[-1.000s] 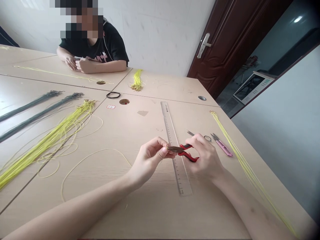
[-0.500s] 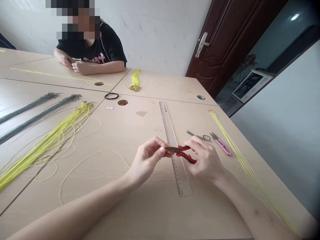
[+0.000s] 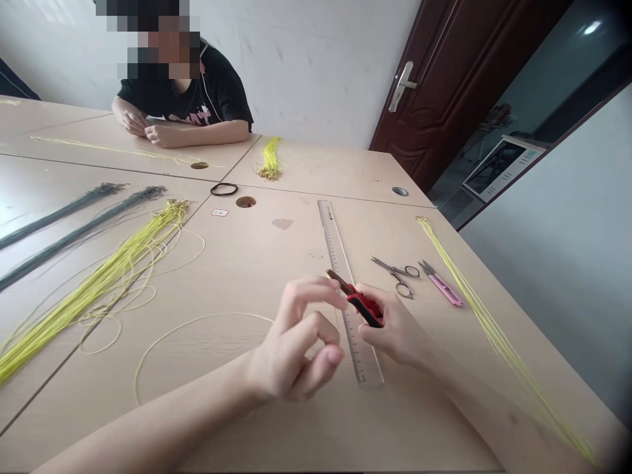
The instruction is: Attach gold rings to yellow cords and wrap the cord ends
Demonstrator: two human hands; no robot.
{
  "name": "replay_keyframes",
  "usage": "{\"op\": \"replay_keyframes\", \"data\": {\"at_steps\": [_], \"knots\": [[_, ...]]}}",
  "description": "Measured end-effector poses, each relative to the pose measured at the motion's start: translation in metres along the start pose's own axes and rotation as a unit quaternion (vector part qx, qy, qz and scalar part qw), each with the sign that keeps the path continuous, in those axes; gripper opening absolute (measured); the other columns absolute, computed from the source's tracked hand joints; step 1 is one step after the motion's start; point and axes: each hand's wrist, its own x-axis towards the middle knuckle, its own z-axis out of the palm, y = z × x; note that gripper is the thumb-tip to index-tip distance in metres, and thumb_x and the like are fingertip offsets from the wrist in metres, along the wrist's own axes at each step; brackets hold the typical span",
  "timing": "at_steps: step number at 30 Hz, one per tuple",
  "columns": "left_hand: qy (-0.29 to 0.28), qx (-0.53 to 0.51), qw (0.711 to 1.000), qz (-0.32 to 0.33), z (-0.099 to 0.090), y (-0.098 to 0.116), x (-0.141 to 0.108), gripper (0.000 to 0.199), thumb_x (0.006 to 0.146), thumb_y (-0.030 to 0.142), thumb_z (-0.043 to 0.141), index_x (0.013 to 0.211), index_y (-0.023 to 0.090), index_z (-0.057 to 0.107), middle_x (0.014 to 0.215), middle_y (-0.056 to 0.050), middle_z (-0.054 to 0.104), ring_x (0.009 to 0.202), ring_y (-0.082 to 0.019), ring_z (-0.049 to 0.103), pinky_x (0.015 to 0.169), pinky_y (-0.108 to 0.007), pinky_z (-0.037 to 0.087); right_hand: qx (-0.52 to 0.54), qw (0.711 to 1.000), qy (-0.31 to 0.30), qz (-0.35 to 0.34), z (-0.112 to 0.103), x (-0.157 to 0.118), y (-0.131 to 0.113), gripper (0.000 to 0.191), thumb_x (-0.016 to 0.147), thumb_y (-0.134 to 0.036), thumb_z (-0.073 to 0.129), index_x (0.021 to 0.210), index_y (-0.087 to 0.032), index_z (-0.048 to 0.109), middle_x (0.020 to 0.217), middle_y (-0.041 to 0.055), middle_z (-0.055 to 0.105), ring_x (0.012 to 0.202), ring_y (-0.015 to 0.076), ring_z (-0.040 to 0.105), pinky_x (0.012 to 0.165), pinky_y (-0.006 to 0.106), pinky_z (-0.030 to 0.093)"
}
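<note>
Over steel ruler (image 3: 336,250): right grip (image 3: 395,326) closed on red-handled pliers (image 3: 364,308), left grip (image 3: 296,342) curled beside.

Right hand (image 3: 397,326): grips red-handled pliers (image 3: 364,308), tips toward 10 o'clock | left hand (image 3: 296,342): empty, fingers curled, at pliers' 8 o'clock | ruler (image 3: 343,283): under pliers | scissors (image 3: 397,276): at pliers' 2 o'clock

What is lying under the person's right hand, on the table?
A long ruler runs beneath the right hand, which holds red-handled pliers. The ruler's covered stretch cannot be seen.
</note>
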Motion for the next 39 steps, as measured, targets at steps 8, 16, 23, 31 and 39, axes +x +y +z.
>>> {"op": "replay_keyframes", "data": {"at_steps": [8, 16, 23, 31, 39], "knots": [[-0.024, 0.002, 0.999, 0.033, 0.010, -0.003, -0.004, 0.019, 0.092, 0.020, 0.038, 0.073, 0.020, 0.038, 0.063, 0.001, 0.038, 0.056, -0.013, 0.036, 0.053, -0.026, 0.033, 0.034, 0.998, 0.000, 0.060, 0.002, -0.002, -0.001, 0.020, 0.060, -0.009, 0.044, 0.063, -0.020, 0.029, 0.059, -0.0068, 0.024, 0.054, 0.0084, 0.024, 0.048, 0.023, 0.020], [-0.084, 0.106, 0.990, 0.046, 0.009, -0.007, 0.001, 0.014, 0.083, 0.008, 0.050, 0.073, 0.017, 0.045, 0.062, 0.002, 0.041, 0.057, -0.012, 0.034, 0.055, -0.026, 0.031, 0.011, 0.996, 0.028, 0.079, 0.006, -0.003, 0.001, 0.021, 0.065, -0.012, 0.045, 0.065, -0.021, 0.026, 0.060, -0.0065, 0.024, 0.055, 0.0089, 0.023, 0.047, 0.022, 0.021], [0.052, 0.107, 0.989, -0.087, -0.007, -0.008, 0.012, 0.024, 0.089, 0.034, 0.039, 0.072, 0.019, 0.047, 0.101, -0.007, 0.050, 0.102, -0.025, 0.042, 0.089, -0.043, 0.024, -0.099, 0.988, 0.103, 0.055, -0.004, -0.001, 0.005, 0.015, 0.062, -0.013, 0.051, 0.070, -0.021, 0.040, 0.057, -0.0070, 0.029, 0.051, 0.0095, 0.027, 0.048, 0.023, 0.021], [0.040, -0.082, 0.936, -0.341, -0.001, -0.014, 0.024, 0.018, 0.089, 0.033, 0.048, 0.086, 0.016, 0.052, 0.079, -0.002, 0.056, 0.053, -0.008, 0.047, 0.048, -0.023, 0.040, -0.153, 0.983, 0.098, 0.016, -0.002, -0.004, 0.007, 0.016, 0.062, -0.013, 0.053, 0.074, -0.021, 0.045, 0.059, -0.0059, 0.041, 0.052, 0.0100, 0.034, 0.048, 0.022, 0.026], [0.050, -0.179, 0.908, -0.375, 0.001, -0.013, 0.024, 0.021, 0.086, 0.034, 0.056, 0.080, 0.014, 0.057, 0.081, -0.003, 0.057, 0.067, -0.011, 0.058, 0.046, -0.017, 0.049, -0.177, 0.980, 0.094, 0.008, -0.002, -0.003, 0.005, 0.015, 0.063, -0.015, 0.053, 0.076, -0.021, 0.049, 0.061, -0.0052, 0.045, 0.052, 0.0104, 0.036, 0.048, 0.022, 0.029]]}}
